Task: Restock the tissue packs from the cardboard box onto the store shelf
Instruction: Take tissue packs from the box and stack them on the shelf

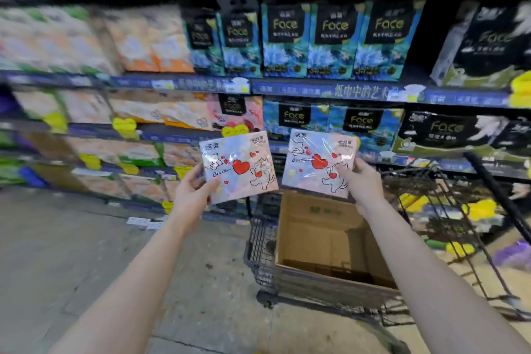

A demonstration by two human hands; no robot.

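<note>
Each hand holds up one pink tissue pack printed with red hearts and cartoon animals. My left hand grips the left tissue pack by its lower left corner. My right hand grips the right tissue pack by its lower right edge. Both packs hang in front of the store shelf, above an open cardboard box. The box sits in a black wire shopping cart, and the part of its inside that shows looks empty.
The shelves carry blue and black "Face" tissue packs ahead and orange and green packs to the left. More pink packs stand on a lower shelf just above my left hand. A second cart section with yellow items lies right. Grey floor spreads left.
</note>
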